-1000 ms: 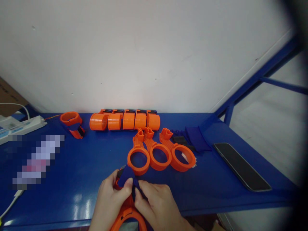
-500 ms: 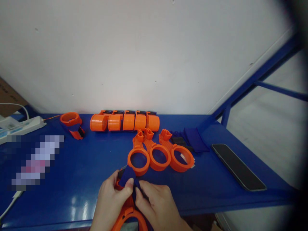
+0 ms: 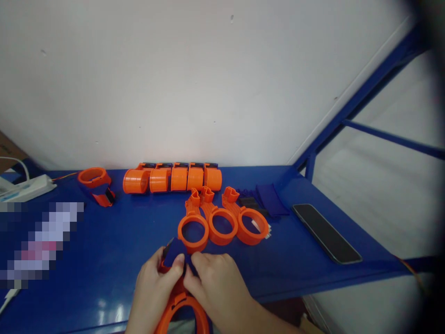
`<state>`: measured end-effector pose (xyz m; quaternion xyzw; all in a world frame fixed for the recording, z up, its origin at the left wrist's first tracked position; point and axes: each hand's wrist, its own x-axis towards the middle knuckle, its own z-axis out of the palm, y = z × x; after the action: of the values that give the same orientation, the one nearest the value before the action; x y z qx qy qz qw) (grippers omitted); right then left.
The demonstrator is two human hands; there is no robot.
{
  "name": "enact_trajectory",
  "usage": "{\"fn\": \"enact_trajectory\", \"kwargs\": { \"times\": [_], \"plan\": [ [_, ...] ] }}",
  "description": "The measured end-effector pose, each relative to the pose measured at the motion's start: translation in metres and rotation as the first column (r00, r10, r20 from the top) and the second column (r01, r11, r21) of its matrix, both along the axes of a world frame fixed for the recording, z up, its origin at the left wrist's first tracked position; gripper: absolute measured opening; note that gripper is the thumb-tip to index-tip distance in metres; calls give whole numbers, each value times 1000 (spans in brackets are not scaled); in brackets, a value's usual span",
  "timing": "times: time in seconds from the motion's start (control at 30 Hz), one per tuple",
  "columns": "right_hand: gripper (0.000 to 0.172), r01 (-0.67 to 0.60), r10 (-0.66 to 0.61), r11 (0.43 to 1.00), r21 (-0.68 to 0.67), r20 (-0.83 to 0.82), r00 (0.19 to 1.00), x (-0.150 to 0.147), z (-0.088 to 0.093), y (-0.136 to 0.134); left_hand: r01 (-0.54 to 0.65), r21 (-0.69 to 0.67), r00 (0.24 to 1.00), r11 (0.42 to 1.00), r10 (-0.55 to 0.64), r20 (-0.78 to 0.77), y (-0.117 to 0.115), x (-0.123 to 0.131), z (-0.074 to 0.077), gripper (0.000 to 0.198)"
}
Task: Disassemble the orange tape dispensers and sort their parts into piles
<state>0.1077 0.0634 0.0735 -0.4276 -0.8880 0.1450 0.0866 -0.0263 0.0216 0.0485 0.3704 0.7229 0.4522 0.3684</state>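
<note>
Both my hands work at the near edge of the blue table [image 3: 114, 241]. My left hand [image 3: 153, 290] pinches a dark blue fabric strap [image 3: 174, 254] against the handle of an orange ring part [image 3: 182, 311]. From the right, my right hand [image 3: 215, 287] meets it, with closed fingertips on the same strap and handle. The ring's lower loop hangs over the table edge. Three similar orange rings [image 3: 220, 226] lie side by side just beyond my hands.
A row of orange cylinders [image 3: 172, 177] stands by the white wall. An orange clamp [image 3: 94, 184] lies at the left, blue straps [image 3: 267, 199] and a black phone [image 3: 326, 233] at the right. A white power strip [image 3: 26, 188] sits far left.
The view has shifted slightly right and down. My right hand has closed in on the strap, its fingertips now beside my left thumb.
</note>
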Motion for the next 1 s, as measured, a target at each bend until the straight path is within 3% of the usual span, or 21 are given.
{"fn": "enact_trajectory", "kwargs": {
  "times": [0.23,0.4,0.57,0.8,1.0],
  "plan": [
    [19,-13,6,999,-30,-213,977,3,-6,-2,10,7,998,1000,-10,59,-2,0,2,25],
    [28,-66,-1,987,-146,-419,908,7,-13,0,3,11,1000,1000,-4,25,-3,0,1,26],
    [32,-51,-73,974,-221,-517,853,9,-19,1,14,-1,1000,1000,-14,7,-3,-1,-3,30],
    [28,42,-156,967,-253,-447,881,11,-17,1,47,9,999,999,-47,16,-6,-5,-9,32],
    [8,70,-159,956,-284,-300,941,19,-8,-9,-3,44,987,999,-5,161,-9,-4,-5,38]
  ]
}}
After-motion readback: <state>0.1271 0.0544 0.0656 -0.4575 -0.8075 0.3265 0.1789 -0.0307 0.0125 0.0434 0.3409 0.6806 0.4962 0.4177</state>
